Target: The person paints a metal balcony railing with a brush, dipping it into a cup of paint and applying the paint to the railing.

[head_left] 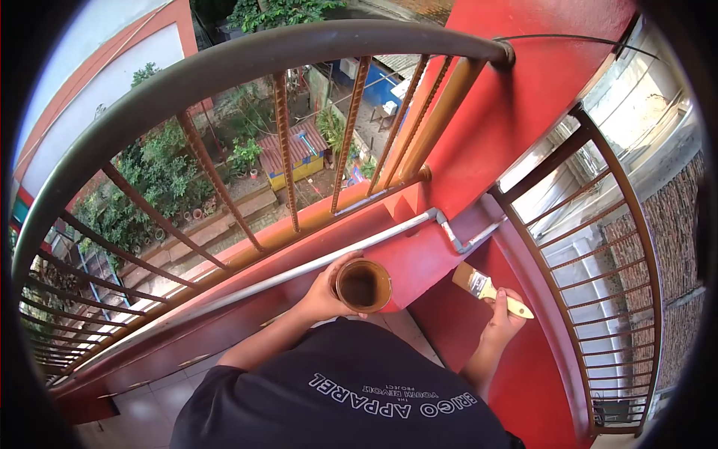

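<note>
Head view looks straight down over the person's black T-shirt with white lettering (351, 389) onto a red-painted balcony ledge (415, 262). The left hand (321, 295) is clenched round a small round tin of brown paint (363, 286), the fingers wrapped about its near and left side. The tin is upright and open-topped, held just over the near edge of the ledge, a little left of the scene's middle. The right hand (502, 320) grips the pale wooden handle of a flat paintbrush with a metal band and light bristles (490, 290). The brush slants up and to the left, so the bristles point at the red ledge just right of the tin. Whether the bristles touch the paint surface cannot be told. A thin grey pipe (299, 273) runs along the ledge from the left, passes just beyond the tin and bends at an elbow close to the brush tip. Farther off stands a curved brown metal railing with ribbed bars (224, 60), with an ochre upright pipe (441, 112) at its right end. On the right is a brown window grille (598, 262), and pale floor tiles (149, 404) lie near left.
</note>
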Demonstrator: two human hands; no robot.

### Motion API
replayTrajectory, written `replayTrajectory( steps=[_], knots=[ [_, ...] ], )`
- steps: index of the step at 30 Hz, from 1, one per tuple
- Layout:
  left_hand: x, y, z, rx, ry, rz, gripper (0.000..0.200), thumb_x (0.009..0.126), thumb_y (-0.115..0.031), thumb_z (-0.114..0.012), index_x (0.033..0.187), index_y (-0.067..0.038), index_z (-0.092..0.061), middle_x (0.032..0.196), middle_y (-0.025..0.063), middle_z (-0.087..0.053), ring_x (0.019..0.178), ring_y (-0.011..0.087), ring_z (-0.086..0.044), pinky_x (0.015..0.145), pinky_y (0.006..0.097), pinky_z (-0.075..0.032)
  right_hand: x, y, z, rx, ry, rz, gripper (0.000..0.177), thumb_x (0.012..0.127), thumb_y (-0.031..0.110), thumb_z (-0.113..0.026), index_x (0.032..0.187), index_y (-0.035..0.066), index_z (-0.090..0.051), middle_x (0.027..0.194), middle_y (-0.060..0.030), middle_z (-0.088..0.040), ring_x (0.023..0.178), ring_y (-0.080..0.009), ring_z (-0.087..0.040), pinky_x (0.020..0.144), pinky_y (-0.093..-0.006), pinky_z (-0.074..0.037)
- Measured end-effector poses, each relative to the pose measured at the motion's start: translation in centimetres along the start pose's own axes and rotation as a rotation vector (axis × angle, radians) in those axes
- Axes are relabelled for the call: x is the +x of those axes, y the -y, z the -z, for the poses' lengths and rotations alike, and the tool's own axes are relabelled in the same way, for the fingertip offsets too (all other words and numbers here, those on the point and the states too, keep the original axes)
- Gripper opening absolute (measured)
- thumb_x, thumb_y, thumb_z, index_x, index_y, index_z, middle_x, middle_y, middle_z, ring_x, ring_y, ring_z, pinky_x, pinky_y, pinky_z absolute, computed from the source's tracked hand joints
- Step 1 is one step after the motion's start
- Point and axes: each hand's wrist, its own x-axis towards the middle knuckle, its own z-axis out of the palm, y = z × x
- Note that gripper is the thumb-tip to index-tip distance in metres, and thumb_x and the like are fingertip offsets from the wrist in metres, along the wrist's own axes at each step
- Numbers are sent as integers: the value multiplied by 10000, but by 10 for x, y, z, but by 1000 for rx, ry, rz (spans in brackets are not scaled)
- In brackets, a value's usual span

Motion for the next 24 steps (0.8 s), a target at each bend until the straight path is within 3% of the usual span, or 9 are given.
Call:
replayTrajectory(
  steps=[1, 4, 9, 20, 22, 24],
  knots=[
    [0, -1, -2, -99, -50, -14, 1108, 563, -118, -989, 1491, -34, -388, 1402, 72, -546, 1302, 170, -511, 1114, 360, -406, -2, 0, -2, 3, 16, 7, 94, 938, -3, -644, 1000, -73, -641, 939, -126, -653, 779, -186, -676, 679, -277, -595],
    [-1, -3, 8, -33, 46, 43, 1057, 553, -120, -994, 1452, -28, -447, 1373, 70, -572, 1281, 167, -525, 1105, 359, -414, -5, 4, -12, -2, 48, 0, 93, 935, -3, -647, 994, -75, -637, 928, -124, -652, 768, -185, -674, 678, -280, -594],
    [2, -8, 15, -85, -14, 1, 1009, 528, -156, -1009, 1383, -22, -491, 1315, 70, -595, 1250, 179, -543, 1095, 375, -418, -9, 18, -31, 3, 63, 23, 55, 918, -39, -636, 953, -81, -636, 882, -108, -638, 716, -176, -658, 679, -285, -575],
    [28, -8, 9, 99, 67, -54, 1199, 528, -314, -1015, 1455, -26, -311, 1389, 139, -523, 1337, 243, -493, 1134, 406, -379, -15, 60, -38, -108, 150, 161, 58, 906, -29, -664, 948, -64, -643, 878, -112, -640, 710, -167, -658, 661, -274, -547],
    [36, -13, 4, 199, 56, -164, 1270, 536, -316, -1008, 1511, -29, -247, 1356, 169, -570, 1294, 277, -552, 1109, 405, -411, -4, 81, -42, -170, 164, 241, 91, 914, 11, -651, 960, -66, -636, 863, -138, -652, 701, -196, -659, 644, -301, -577],
    [38, -38, -3, 189, 50, -93, 1309, 544, -305, -999, 1550, -53, -200, 1284, 199, -624, 1215, 321, -616, 1055, 403, -460, 7, 101, -46, -78, 206, 239, 107, 924, 10, -618, 991, -72, -611, 903, -130, -613, 758, -203, -655, 649, -321, -593]
  ],
)
